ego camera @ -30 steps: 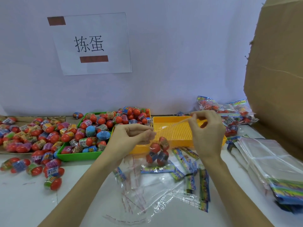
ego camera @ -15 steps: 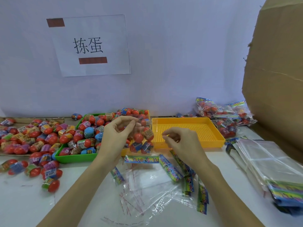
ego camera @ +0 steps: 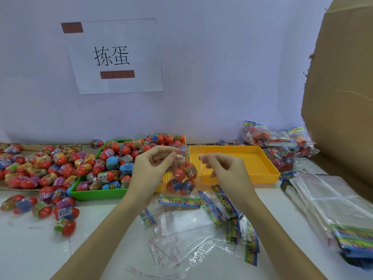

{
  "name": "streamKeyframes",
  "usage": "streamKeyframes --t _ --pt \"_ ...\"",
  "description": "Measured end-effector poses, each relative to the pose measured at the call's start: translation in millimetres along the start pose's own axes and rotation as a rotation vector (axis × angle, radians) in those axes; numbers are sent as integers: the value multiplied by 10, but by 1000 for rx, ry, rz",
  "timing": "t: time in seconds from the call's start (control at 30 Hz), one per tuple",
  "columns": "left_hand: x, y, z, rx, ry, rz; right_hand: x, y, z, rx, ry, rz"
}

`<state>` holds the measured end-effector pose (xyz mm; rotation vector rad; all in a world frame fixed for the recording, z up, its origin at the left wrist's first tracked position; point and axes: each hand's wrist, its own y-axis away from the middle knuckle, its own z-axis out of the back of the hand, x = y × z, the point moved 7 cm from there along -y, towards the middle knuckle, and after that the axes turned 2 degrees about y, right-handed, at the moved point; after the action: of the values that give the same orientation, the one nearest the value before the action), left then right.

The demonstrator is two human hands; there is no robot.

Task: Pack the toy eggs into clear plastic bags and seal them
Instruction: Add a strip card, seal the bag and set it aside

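Right hand (ego camera: 224,168) nearer left hand (ego camera: 153,166), egg bag (ego camera: 182,176) held

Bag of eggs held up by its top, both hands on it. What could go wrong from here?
1. The left hand and right hand only pinch the top of the clear bag; four eggs hang in it, so it could slip or tip before sealing.
2. It hangs over the edge of the yellow tray; dropped eggs might roll into the empty bags below.
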<state>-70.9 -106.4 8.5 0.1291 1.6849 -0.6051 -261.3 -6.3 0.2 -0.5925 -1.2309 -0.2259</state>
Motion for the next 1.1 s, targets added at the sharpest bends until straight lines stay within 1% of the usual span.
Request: streamKeyframes --t 0.07,0.17,0.3,0.4,0.5,0.57,0.63,0.8,0.93,1.03,1.1 --pt "8 0 4 -3 -12 -1 -3 -6 0 7 86 30" --pt "25 -3 12 -16 1 4 -1 4 -39 42 1 5" --pt "40 -2 0 -7 15 22 35 35 -45 -8 47 44" --pt "68 -24 4 28 43 90 -2 29 17 -44 -10 3" --pt "113 -57 60 73 95 194 -6 17 53 -13 -58 -21" --pt "148 -59 104 100 96 259 -5 11 55 23 -88 -24" --pt "173 -58 123 140 78 288 -15 11 58 48 -119 -29" --pt "165 -76 144 251 47 271 -45 11 43 101 -217 -75" --pt "157 -74 165 319 -23 255 -48 6 43 143 -184 -72" --pt "128 -83 187 319 -142 189 -42 2 51 158 -147 -64" --pt "113 -98 214 299 -178 139 -27 -1 52 173 -140 -52"
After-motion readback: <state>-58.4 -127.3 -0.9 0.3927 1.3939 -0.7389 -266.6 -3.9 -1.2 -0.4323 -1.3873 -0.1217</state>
